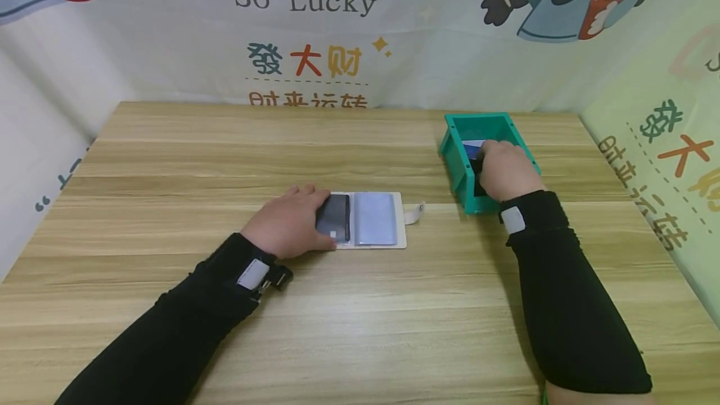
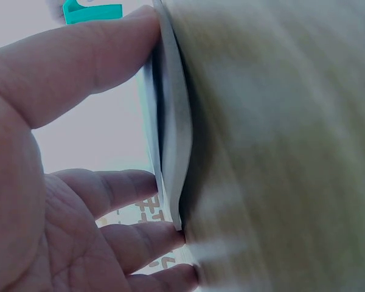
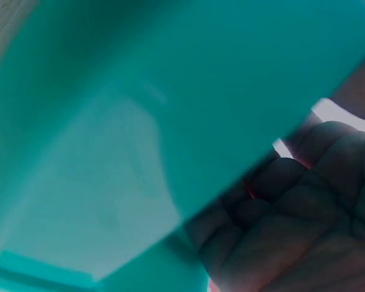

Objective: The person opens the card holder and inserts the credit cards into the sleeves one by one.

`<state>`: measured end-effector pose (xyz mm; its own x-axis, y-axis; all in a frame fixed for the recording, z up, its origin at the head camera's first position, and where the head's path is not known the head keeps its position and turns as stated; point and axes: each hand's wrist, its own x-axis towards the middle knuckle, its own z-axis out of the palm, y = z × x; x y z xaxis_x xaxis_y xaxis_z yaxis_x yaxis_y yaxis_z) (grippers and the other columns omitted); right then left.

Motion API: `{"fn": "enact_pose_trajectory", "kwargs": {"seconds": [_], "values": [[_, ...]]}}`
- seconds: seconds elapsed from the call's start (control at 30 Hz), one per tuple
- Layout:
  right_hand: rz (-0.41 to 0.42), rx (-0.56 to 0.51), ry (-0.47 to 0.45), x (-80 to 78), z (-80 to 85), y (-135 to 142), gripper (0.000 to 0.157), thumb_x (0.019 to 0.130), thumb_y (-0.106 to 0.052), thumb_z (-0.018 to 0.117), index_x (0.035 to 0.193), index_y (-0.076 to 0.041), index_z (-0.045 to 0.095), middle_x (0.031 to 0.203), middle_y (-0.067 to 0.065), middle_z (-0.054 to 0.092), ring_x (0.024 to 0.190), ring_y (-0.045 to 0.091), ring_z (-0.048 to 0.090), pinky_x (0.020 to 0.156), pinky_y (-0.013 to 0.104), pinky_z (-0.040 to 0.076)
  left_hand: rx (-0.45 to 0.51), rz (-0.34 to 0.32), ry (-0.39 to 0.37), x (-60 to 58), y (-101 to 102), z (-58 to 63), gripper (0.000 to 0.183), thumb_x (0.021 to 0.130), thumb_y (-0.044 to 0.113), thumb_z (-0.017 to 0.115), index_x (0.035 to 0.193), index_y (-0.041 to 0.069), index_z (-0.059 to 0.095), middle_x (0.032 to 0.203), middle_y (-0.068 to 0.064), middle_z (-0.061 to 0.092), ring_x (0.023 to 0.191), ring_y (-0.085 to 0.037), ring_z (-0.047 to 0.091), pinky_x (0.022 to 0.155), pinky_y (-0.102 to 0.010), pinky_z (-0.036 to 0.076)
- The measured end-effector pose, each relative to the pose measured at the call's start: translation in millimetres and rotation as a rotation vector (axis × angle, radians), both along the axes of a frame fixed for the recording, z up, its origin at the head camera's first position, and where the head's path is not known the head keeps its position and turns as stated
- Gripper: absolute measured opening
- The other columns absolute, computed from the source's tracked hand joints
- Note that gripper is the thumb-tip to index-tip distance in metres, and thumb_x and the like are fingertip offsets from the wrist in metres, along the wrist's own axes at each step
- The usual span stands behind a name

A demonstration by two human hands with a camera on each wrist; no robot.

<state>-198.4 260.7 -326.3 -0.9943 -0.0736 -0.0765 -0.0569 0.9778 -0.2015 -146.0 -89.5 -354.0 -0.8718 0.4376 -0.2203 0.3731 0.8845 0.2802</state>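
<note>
An open card holder (image 1: 402, 220) with a white cover and clear sleeves lies on the table, a dark card (image 1: 334, 217) in its left side. My left hand (image 1: 292, 220) holds its left end, the thumb at the near edge and the fingers at the far edge. In the left wrist view, the card holder (image 2: 177, 121) stands edge-on between thumb and fingers. My right hand (image 1: 509, 169) reaches down into a teal bin (image 1: 465, 183), beside a blue and white card (image 1: 472, 149). The right fingertips are hidden by the bin wall (image 3: 140, 121); I cannot tell what they hold.
The card holder's white snap strap (image 1: 414, 213) sticks out to the right, toward the bin. Wood-grain table top (image 1: 360, 311) surrounds both things. A printed cloth (image 1: 306, 24) hangs behind the table and along its sides.
</note>
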Motion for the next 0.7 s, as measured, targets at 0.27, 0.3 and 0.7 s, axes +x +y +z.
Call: {"fn": "enact_pose_trajectory", "kwargs": {"seconds": [0.27, 0.3, 0.7], "values": [[0.014, -0.038, -0.003, 0.1, 4.0, 3.1, 0.028, 0.088, 0.003, 0.043, 0.111, 0.007, 0.058, 0.107, 0.027, 0.059, 0.090, 0.035, 0.052, 0.082, 0.054, 0.046, 0.000, 0.003, 0.000, -0.2, 0.2, -0.5, 0.093, 0.073, 0.054, 0.072, 0.143, 0.006, 0.036, 0.147, -0.023, 0.028, 0.130, -0.041, 0.022, 0.103, -0.057, 0.027], [0.010, -0.048, -0.014, 0.3, 4.8, 3.7, 0.028, 0.089, 0.003, 0.042, 0.112, 0.006, 0.058, 0.108, 0.026, 0.059, 0.091, 0.035, 0.052, 0.082, 0.054, 0.046, 0.000, 0.005, -0.001, -0.2, 0.3, -0.4, 0.093, 0.073, 0.054, 0.072, 0.143, 0.006, 0.036, 0.147, -0.023, 0.028, 0.130, -0.041, 0.022, 0.102, -0.058, 0.027], [0.001, -0.132, 0.030, 7.4, 19.1, 9.1, 0.023, 0.094, -0.004, 0.043, 0.110, 0.005, 0.058, 0.107, 0.026, 0.059, 0.093, 0.037, 0.052, 0.081, 0.054, 0.045, 0.004, 0.003, 0.001, 0.3, 0.3, 1.0, 0.094, 0.073, 0.057, 0.071, 0.144, 0.006, 0.035, 0.147, -0.022, 0.027, 0.129, -0.041, 0.023, 0.101, -0.058, 0.029]]}}
